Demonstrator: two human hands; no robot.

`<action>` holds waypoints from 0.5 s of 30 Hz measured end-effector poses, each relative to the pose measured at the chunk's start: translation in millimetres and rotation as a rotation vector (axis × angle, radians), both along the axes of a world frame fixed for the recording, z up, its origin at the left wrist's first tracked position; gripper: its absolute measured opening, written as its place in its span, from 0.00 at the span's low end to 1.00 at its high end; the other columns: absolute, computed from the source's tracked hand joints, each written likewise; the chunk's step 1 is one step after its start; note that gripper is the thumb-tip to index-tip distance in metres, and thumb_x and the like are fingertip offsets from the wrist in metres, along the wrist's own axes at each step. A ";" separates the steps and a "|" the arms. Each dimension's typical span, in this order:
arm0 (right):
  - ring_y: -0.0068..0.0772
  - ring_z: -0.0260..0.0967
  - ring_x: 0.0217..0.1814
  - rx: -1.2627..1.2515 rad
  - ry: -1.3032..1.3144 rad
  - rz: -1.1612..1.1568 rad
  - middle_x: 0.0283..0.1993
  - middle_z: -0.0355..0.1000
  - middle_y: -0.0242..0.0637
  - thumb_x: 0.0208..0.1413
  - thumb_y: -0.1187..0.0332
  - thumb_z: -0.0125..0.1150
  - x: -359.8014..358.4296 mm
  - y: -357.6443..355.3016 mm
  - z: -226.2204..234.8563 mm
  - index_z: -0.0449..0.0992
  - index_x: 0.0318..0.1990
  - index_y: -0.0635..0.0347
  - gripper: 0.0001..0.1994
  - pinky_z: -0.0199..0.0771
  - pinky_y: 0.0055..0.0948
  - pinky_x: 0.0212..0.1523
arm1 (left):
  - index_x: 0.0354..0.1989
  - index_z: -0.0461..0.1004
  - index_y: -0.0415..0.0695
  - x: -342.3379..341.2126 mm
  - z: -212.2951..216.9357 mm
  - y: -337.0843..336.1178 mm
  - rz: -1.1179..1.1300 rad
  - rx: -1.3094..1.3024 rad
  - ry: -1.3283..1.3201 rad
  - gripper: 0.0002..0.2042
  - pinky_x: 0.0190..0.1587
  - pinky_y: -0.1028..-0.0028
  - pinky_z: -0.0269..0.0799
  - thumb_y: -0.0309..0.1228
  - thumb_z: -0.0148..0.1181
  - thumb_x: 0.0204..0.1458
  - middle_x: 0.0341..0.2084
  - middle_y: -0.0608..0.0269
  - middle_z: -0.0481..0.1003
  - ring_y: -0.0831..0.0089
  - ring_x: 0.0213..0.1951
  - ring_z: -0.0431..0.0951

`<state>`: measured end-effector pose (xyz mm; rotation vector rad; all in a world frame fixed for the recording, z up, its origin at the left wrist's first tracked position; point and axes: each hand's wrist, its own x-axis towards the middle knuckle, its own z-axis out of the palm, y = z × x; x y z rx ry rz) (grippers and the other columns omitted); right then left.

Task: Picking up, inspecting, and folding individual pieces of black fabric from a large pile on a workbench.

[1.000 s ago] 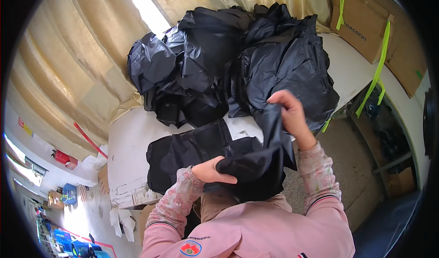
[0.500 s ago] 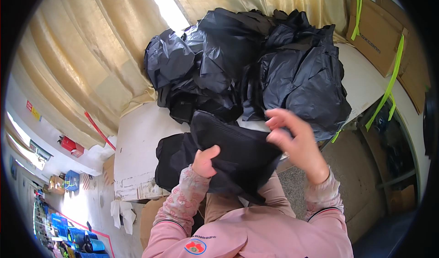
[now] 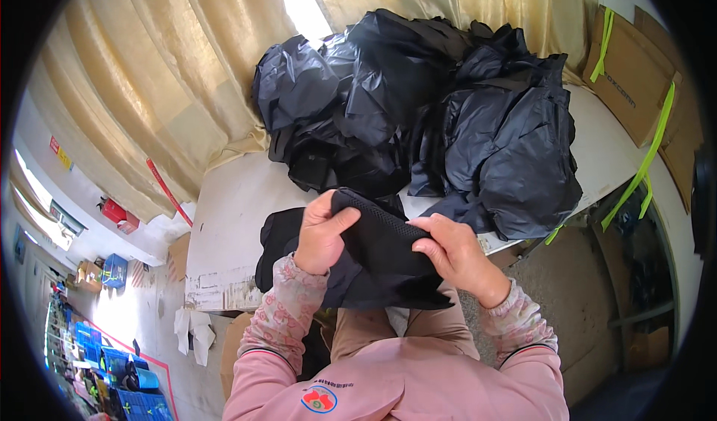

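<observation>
A black fabric piece (image 3: 381,260) with a textured mesh band along its top edge hangs over my lap in front of the table. My left hand (image 3: 321,234) pinches the band near its left end, thumb on the near face. At the band's right end, my right hand (image 3: 461,257) grips it between thumb and fingers. Both hands hold the edge stretched between them. Just left of it, more black fabric (image 3: 278,231) lies on the table's near edge, partly hidden by my left hand.
The white table (image 3: 224,227) carries a large heap of black shiny fabric (image 3: 388,85) at the back, with another bulky part (image 3: 515,137) on the right. Flattened cardboard (image 3: 635,78) with yellow-green straps leans at the far right. Beige curtains (image 3: 172,70) hang behind. Blue bins (image 3: 142,398) stand at lower left.
My right hand has come down and closed on the fabric's edge. My left hand has moved up to the band, which is now held between both hands. The view has shifted slightly.
</observation>
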<state>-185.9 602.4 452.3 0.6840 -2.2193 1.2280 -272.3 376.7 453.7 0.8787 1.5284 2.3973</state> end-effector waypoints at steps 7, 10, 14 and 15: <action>0.43 0.75 0.29 -0.082 0.065 -0.314 0.32 0.75 0.47 0.54 0.71 0.63 -25.3 34.5 27.1 0.76 0.40 0.65 0.08 0.72 0.28 0.31 | 0.49 0.70 0.42 -30.1 -37.2 -22.7 0.252 -0.466 0.085 0.14 0.47 0.77 0.69 0.19 0.56 0.53 0.42 0.64 0.72 0.79 0.41 0.73; 0.21 0.70 0.29 -0.240 0.087 -0.353 0.28 0.74 0.41 0.56 0.72 0.62 -33.6 38.5 47.7 0.75 0.39 0.67 0.08 0.69 0.22 0.32 | 0.61 0.63 0.40 -11.2 -134.2 -43.0 -0.306 -0.552 -0.001 0.30 0.58 0.72 0.64 0.21 0.64 0.47 0.55 0.64 0.69 0.74 0.57 0.66; 0.13 0.64 0.33 -0.358 -0.007 -0.277 0.30 0.73 0.28 0.59 0.70 0.59 -33.9 45.4 62.0 0.75 0.41 0.67 0.08 0.66 0.16 0.36 | 0.66 0.56 0.45 34.1 -181.6 -22.4 -0.393 -0.458 -0.502 0.35 0.62 0.63 0.62 0.31 0.66 0.49 0.62 0.56 0.61 0.60 0.61 0.65; 0.12 0.64 0.34 -0.466 -0.026 -0.195 0.32 0.73 0.25 0.60 0.69 0.58 -32.7 42.6 65.4 0.75 0.41 0.67 0.09 0.65 0.15 0.37 | 0.66 0.54 0.45 39.4 -185.7 -11.2 -0.374 -0.290 -0.566 0.35 0.63 0.60 0.60 0.39 0.64 0.53 0.64 0.53 0.58 0.56 0.63 0.63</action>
